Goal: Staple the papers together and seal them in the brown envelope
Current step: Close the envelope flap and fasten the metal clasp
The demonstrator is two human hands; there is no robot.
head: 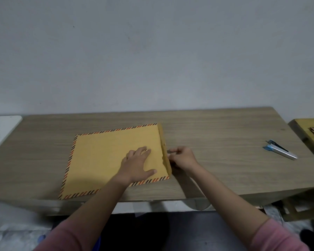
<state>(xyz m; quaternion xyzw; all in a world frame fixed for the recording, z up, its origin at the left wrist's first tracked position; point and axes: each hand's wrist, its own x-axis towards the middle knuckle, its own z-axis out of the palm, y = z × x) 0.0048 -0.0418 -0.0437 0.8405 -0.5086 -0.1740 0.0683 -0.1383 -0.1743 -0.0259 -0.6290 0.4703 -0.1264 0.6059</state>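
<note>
On table (pixel 216 127), striped-edged brown envelope (pixel 105 156)

The brown envelope (pixel 105 156), striped-edged, lies flat on the table with its right-end flap standing upright.

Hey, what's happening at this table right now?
A person is closing a brown envelope on a wooden table. The left hand presses flat on the envelope, while the right hand pinches the flap, which stands up along the envelope's right edge, not yet folded down. No loose papers are visible. A stapler lies apart, far right.
</note>
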